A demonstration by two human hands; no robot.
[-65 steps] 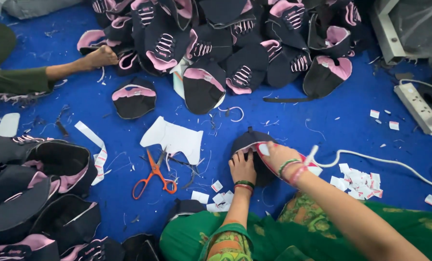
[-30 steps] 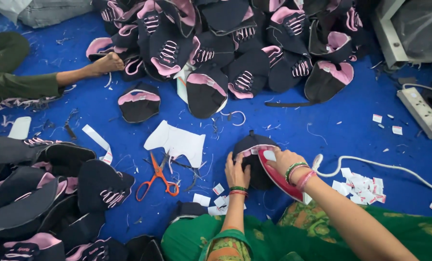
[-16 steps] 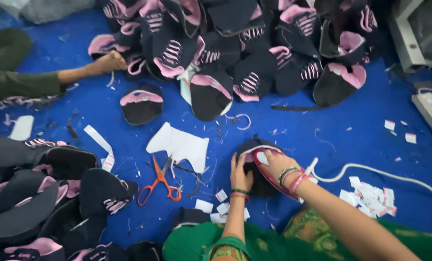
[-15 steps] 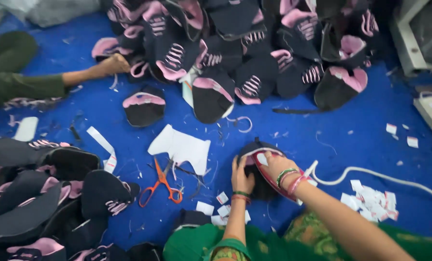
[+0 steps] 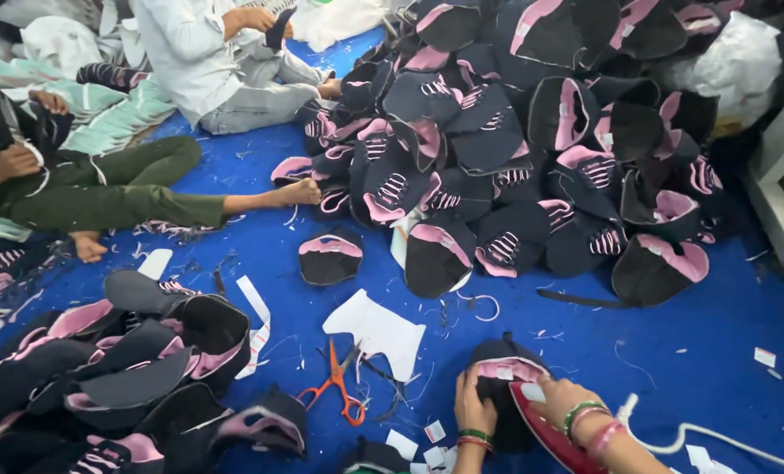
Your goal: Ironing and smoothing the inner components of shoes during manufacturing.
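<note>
Left hand (image 5: 472, 405) clamped on black-and-pink fabric shoe upper (image 5: 501, 373) near blue floor's (image 5: 699, 351) bottom edge; right hand (image 5: 560, 402) closed around red-soled iron (image 5: 545, 430) (orange-handled scissors (image 5: 337, 386) just left).

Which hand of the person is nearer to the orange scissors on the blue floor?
Left. The left hand holds the dark cap piece just right of the orange scissors. The right hand is farther right, on the red iron.
</note>
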